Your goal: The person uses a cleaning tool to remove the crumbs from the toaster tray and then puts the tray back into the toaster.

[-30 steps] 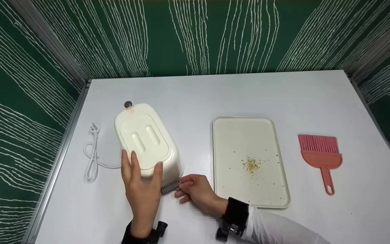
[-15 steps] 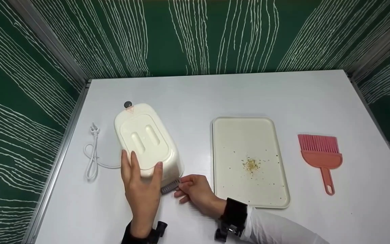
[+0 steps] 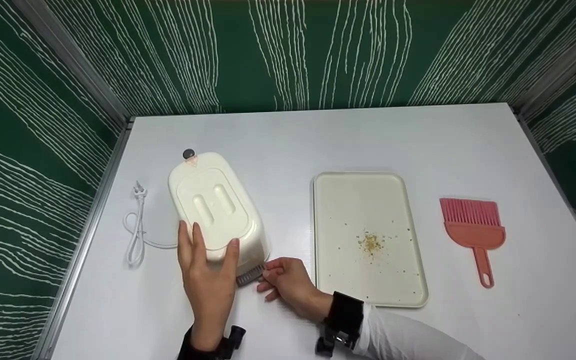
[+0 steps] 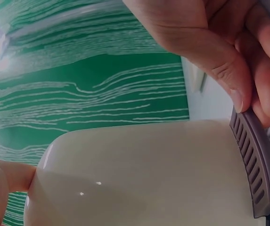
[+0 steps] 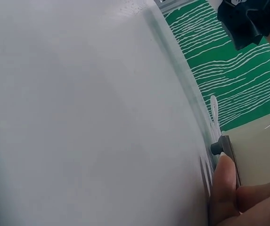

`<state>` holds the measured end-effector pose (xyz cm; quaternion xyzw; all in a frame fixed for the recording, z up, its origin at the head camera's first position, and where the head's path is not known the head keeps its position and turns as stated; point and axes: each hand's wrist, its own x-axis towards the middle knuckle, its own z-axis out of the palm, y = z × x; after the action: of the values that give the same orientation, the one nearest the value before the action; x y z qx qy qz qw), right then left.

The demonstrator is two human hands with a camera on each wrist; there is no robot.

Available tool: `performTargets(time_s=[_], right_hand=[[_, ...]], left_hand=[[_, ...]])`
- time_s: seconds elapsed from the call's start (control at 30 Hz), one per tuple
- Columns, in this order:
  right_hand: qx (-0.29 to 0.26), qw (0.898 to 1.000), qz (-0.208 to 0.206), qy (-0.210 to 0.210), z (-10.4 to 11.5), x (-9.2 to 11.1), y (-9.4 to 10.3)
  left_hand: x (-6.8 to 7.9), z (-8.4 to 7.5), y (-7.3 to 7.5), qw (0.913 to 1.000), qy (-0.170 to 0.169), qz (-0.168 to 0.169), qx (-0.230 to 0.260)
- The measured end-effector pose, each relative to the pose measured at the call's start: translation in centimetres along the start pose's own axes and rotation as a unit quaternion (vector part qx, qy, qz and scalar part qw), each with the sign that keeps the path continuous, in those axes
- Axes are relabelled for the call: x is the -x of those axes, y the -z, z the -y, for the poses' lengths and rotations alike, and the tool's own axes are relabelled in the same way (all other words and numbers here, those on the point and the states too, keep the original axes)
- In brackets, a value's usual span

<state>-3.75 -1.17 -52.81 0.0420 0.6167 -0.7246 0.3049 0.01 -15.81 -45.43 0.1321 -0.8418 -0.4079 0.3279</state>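
A cream toaster, its slots topped by a lid with two long dents, stands angled on the table's left half. My left hand rests on its near end, fingers spread along the lid's edge and thumb on the end wall. At the foot of that end is a dark grey slotted strip. My right hand pinches the strip's right corner; in the left wrist view the thumb and fingers meet on the strip's upper end. The right wrist view shows fingertips against the toaster's base edge.
Right of the toaster lies a cream tray with a small heap of crumbs on it. Farther right is a pink-red brush. A white power cord with its plug lies coiled on the left. Green walls surround the white table.
Almost nothing differs. The toaster and both hands have shifted very slightly left; the holds look the same.
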Motion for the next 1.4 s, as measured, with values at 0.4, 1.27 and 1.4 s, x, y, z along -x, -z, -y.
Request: performTargets(time_s=[0.4, 1.27, 1.4], right_hand=[[0.024, 0.999, 0.013, 0.018, -0.44, -0.3, 0.07], [0.007, 1.0, -0.001, 0.018, -0.3, -0.16, -0.52], [0.012, 1.0, -0.004, 0.019, -0.28, -0.02, -0.55]], left_hand=[[0.07, 0.03, -0.07, 1.0, 0.007, 0.003, -0.002], [-0.3, -0.3, 0.38, 0.9996, 0.019, 0.019, 0.004], [-0.32, -0.39, 0.44, 0.9995, 0.019, 0.024, 0.0]])
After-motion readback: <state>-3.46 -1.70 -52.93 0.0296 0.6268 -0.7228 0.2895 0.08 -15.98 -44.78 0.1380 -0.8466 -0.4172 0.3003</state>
